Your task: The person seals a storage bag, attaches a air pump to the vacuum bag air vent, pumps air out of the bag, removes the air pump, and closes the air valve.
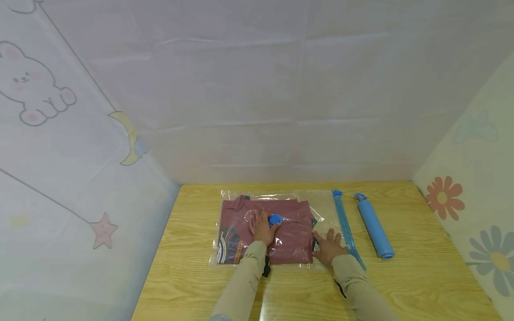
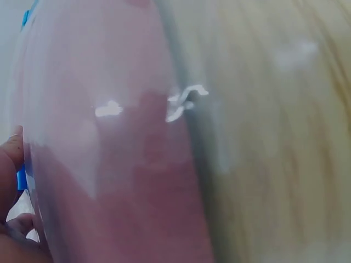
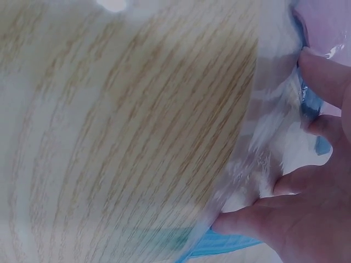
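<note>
A clear plastic storage bag (image 1: 321, 207) lies flat with a folded dark pink garment (image 1: 291, 247) inside. A round blue valve cap (image 1: 275, 219) sits near the middle of the bag. My left hand (image 1: 263, 231) rests on the bag with its fingers spread, thumb right beside the cap; the left wrist view shows part of that hand (image 2: 11, 241) at its left edge. My right hand (image 1: 330, 248) presses the bag's clear strip with fingers spread, between the garment and the blue zip seal (image 1: 343, 220). In the right wrist view its fingertips (image 3: 225, 220) lie on the film.
A blue hand pump (image 1: 375, 227) lies to the right of the zip seal on the wooden table (image 1: 184, 232). A blue slider (image 1: 337, 193) sits at the seal's far end. Printed cloth walls (image 1: 241, 111) stand behind and at both sides of the table.
</note>
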`<state>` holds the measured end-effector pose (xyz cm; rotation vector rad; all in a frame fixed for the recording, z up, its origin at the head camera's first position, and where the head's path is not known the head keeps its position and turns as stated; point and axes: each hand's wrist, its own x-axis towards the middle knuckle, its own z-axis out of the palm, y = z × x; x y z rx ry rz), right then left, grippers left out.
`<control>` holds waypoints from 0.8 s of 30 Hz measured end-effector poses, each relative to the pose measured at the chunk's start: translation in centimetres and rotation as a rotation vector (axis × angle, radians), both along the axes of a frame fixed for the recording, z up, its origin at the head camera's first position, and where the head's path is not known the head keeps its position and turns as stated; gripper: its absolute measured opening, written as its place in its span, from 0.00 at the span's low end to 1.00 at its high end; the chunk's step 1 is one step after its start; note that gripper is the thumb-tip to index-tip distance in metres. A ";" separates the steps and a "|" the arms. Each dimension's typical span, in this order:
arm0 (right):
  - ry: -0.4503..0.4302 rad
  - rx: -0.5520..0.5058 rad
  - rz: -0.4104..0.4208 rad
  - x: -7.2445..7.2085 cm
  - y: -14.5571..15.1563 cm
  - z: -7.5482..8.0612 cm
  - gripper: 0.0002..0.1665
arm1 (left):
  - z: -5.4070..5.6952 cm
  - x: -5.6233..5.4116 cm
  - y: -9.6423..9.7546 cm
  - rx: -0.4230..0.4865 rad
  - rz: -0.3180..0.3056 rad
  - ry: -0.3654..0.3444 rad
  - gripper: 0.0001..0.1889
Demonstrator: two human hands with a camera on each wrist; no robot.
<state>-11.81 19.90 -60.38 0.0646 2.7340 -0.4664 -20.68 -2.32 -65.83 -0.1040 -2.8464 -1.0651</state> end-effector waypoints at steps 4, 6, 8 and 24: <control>0.001 0.002 0.004 0.0 0.0 -0.2 0.43 | -0.4 -0.1 -0.3 -0.018 -0.018 0.004 0.21; 0.006 0.005 0.006 0.0 0.0 -0.3 0.43 | -0.7 -0.2 -0.5 -0.013 -0.043 -0.011 0.23; 0.014 0.006 0.009 0.0 0.0 -0.4 0.43 | -0.5 -0.3 -0.7 0.021 -0.074 -0.027 0.23; 0.019 -0.005 0.000 0.0 0.1 -0.5 0.42 | 0.5 0.2 -1.0 0.084 -0.097 -0.089 0.21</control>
